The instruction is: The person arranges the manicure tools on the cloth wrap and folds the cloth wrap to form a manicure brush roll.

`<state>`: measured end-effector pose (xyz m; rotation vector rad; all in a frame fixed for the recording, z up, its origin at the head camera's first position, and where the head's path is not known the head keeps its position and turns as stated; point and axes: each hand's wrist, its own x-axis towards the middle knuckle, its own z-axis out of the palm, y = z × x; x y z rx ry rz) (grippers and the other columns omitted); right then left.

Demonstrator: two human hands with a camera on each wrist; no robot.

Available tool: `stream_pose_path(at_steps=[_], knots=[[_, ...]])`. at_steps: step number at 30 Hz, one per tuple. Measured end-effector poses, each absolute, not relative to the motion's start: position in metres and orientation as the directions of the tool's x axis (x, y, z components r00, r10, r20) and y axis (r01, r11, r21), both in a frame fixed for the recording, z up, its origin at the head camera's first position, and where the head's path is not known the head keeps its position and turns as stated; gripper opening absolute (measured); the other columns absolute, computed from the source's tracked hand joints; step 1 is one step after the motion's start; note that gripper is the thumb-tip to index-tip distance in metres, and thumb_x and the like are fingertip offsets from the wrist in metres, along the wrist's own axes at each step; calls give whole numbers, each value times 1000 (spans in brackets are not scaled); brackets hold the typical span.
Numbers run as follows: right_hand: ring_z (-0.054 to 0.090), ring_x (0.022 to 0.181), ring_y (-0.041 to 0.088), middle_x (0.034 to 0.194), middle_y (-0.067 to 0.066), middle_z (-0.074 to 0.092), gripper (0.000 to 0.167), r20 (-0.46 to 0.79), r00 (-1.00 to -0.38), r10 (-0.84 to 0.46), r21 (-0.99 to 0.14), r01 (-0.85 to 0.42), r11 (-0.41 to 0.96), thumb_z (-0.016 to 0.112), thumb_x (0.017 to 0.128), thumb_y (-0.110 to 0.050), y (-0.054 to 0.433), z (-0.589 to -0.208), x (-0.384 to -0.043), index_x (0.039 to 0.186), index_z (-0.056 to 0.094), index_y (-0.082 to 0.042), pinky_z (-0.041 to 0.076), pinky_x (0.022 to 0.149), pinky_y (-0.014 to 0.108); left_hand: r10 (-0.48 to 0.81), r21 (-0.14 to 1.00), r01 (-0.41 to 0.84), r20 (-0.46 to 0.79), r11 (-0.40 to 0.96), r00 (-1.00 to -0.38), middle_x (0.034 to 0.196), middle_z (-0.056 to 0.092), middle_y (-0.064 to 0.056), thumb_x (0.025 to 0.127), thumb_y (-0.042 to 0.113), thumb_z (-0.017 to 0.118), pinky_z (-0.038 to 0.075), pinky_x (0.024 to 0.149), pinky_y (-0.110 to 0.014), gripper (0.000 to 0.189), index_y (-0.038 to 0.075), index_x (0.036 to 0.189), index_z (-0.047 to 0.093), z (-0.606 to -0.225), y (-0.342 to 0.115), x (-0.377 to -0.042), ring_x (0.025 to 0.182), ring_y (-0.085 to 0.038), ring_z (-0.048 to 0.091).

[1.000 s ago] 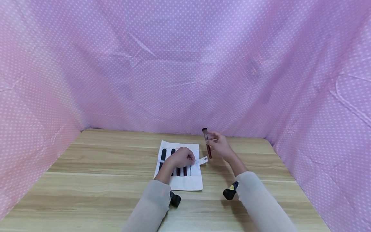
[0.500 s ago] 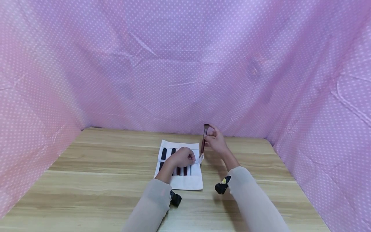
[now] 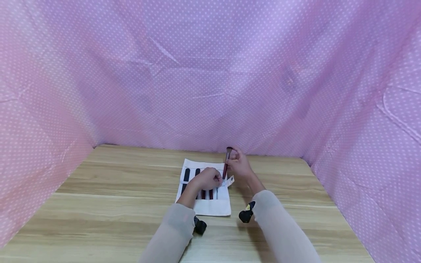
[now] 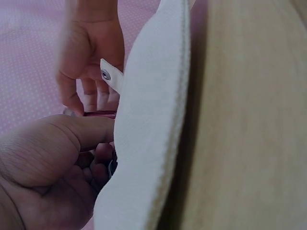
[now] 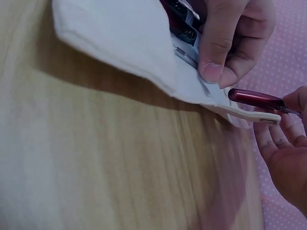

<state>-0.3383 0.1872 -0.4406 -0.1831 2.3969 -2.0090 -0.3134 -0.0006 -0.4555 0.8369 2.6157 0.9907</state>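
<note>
- Dark-red makeup brush (image 3: 226, 168): my right hand (image 3: 239, 165) pinches it, bristles up and tilted, handle end near the right edge of the white brush roll (image 3: 212, 209).
- My left hand (image 3: 208, 178) pinches the roll's elastic band (image 3: 224, 183).
- The roll lies unrolled on the wooden table (image 3: 115, 201).

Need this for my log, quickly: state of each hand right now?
Left hand: closed, pinching the white pouch.
Right hand: closed, holding a red-handled brush.

Brush handle (image 5: 256, 99) is glossy (mat'l unclear), pouch (image 3: 212, 209) matt cloth, tbl (image 3: 108, 204) wood-look.
</note>
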Motion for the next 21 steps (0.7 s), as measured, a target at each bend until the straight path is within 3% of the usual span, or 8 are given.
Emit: stream_pose_path(at_steps=[5,10,15,21], knots=[[64,78,18,106,20,58,67,46,-993,-105,-978,-66,196,56,94,11,187,-450,-339,156,35,-3,58,72,30,588,655,446,3,610,-809,72,60,6,95,7,69,45,67,-25,17,13,80,71,-457,0,-314,66,-9,52],[64,69,16,109,26,60,61,34,-990,-135,-981,-59,185,56,93,12,188,-457,-339,151,39,1,57,64,28,581,654,438,-4,617,-814,73,61,5,95,8,69,46,69,-26,16,13,80,71,-458,0,-314,68,-9,53],[63,72,16,113,29,61,56,36,-985,-168,-979,-68,190,58,91,11,188,-461,-339,145,45,4,55,64,27,572,655,426,-12,625,-820,74,61,6,95,8,70,46,69,-26,16,14,80,71,-459,0,-314,68,-9,53],[64,75,16,103,18,64,55,52,-986,-159,-989,-73,130,62,90,4,188,-463,-335,142,46,4,56,66,27,572,658,428,-4,619,-820,73,60,6,95,7,69,45,68,-25,16,13,80,71,-457,0,-312,66,-8,53]])
